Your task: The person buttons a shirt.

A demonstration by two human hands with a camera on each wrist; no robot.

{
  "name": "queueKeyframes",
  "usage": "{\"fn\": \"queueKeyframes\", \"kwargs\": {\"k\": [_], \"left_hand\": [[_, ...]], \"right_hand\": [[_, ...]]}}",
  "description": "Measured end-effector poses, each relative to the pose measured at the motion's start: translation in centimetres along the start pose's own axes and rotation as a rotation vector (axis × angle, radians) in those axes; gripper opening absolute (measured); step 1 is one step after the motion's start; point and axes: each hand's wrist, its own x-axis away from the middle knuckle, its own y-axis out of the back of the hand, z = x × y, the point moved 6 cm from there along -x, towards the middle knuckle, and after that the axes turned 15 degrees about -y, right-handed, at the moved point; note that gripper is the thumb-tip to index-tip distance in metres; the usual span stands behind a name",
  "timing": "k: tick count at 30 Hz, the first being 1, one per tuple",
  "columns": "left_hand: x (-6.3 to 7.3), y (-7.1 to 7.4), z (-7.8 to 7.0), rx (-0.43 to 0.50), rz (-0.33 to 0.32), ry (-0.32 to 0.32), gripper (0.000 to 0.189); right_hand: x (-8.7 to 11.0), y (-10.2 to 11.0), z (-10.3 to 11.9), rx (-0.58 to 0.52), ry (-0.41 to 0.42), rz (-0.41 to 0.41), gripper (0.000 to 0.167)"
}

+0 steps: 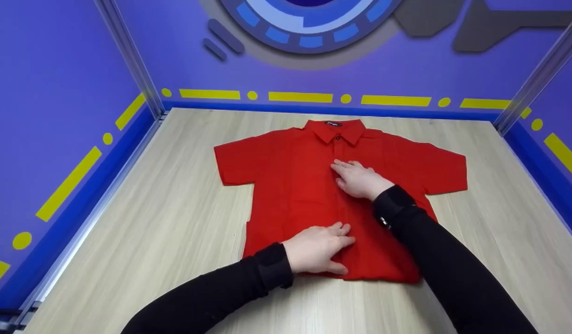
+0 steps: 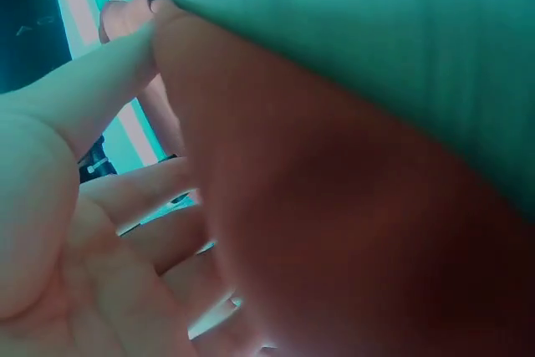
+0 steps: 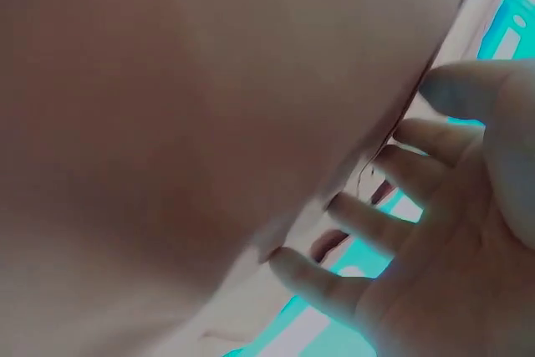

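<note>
A red short-sleeved shirt (image 1: 304,195) lies face up on the wooden tabletop, its collar (image 1: 339,132) at the far side and both sleeves spread out. My left hand (image 1: 318,248) rests on the lower front of the shirt, close to the hem, fingers spread. Higher up, beside the button placket, my right hand (image 1: 360,180) touches the chest with its fingers extended. In the left wrist view the fingertips meet the shirt cloth (image 2: 334,190). The right wrist view shows straight, parted fingers (image 3: 372,223) against the fabric (image 3: 209,123).
The light wooden table (image 1: 174,222) is bounded by blue printed panels (image 1: 49,93) at the left, back and right. Metal posts (image 1: 133,55) stand at the back corners. Black sleeves (image 1: 221,287) cover both forearms.
</note>
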Motion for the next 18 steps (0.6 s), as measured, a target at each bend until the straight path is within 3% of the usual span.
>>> {"fn": "queueKeyframes", "kwargs": {"k": [2, 5, 8, 11, 14, 18], "left_hand": [[0.1, 0.2, 0.0, 0.025, 0.026, -0.033, 0.068], [0.6, 1.1, 1.1, 0.145, 0.031, -0.067, 0.065], [1.7, 2.8, 3.8, 0.260, -0.049, -0.039, 0.059], [3.6, 4.9, 7.9, 0.282, -0.195, 0.054, 0.053], [6.1, 6.2, 12.5, 0.255, -0.321, 0.199, 0.052], [9.8, 6.5, 17.6, 0.205, -0.370, 0.410, 0.065]], "right_hand": [[-0.1, 0.2, -0.5, -0.029, 0.028, 0.006, 0.058], [0.2, 0.8, -1.7, -0.095, 0.062, 0.005, 0.060], [0.7, 1.7, -3.6, -0.144, 0.066, -0.016, 0.063], [1.3, 2.5, -6.5, -0.162, 0.036, -0.029, 0.066], [2.2, 2.8, -9.6, -0.173, 0.007, -0.025, 0.071], [3.5, 2.7, -13.6, -0.201, -0.046, -0.006, 0.084]]}}
